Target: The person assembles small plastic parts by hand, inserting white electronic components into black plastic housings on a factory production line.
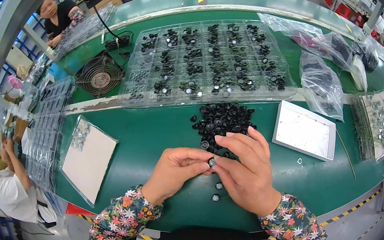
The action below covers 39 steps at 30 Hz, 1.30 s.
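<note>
Between my fingertips is a small round black part with a pale silvery face (211,162). My left hand (175,169) pinches it between thumb and forefinger. My right hand (249,176) closes thumb and forefinger on the same part from the right, its other fingers raised and spread. Just beyond my hands lies a heap of small black round parts (224,120), partly covered by my right fingers. Two silver-faced round parts, one nearer (215,198) and one farther (219,185), rest on the green table (151,129) below my right hand.
A clear compartment tray (194,101) of black parts spans the back. Right of the heap sits a white box (305,129); plastic bags (321,84) lie beyond. A small fan (100,74) and a pale board (89,159) are at left. Two people work further left.
</note>
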Tool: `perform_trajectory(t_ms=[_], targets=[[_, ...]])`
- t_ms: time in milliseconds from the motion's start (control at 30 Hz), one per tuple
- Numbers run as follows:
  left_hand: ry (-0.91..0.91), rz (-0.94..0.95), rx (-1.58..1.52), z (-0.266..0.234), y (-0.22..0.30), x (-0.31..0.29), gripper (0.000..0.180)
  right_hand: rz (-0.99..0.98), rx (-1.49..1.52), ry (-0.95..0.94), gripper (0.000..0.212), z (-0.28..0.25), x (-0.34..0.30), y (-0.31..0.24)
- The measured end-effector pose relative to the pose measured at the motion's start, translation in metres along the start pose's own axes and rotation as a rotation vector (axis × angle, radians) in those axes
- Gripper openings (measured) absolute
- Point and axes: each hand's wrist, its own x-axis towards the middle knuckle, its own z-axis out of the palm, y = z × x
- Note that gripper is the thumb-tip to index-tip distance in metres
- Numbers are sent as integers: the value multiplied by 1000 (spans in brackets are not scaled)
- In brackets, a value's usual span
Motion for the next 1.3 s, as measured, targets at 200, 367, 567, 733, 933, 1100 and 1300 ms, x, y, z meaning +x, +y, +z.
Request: perform_trajectory(t_ms=[200,367,567,733,933,1100,1300], targets=[[19,10,-15,1,-2,-4,22,-1,26,-1,21,0,-1,-2],[46,-30,-22,3,-2,-5,22,4,26,2,19,2,-2,-2],[50,-19,-53,4,-3,-1,20,156,187,-10,18,6,0,4],[58,36,14,4,1,-2,20,448,525,-33,19,12,2,4],[98,-16,72,8,-7,-3,19,508,552,-66,19,16,-8,14],[72,-7,130,9,-7,-5,21,687,827,-75,17,13,-9,10],[74,13,252,9,-5,-7,22,695,884,-107,17,13,-8,11]])
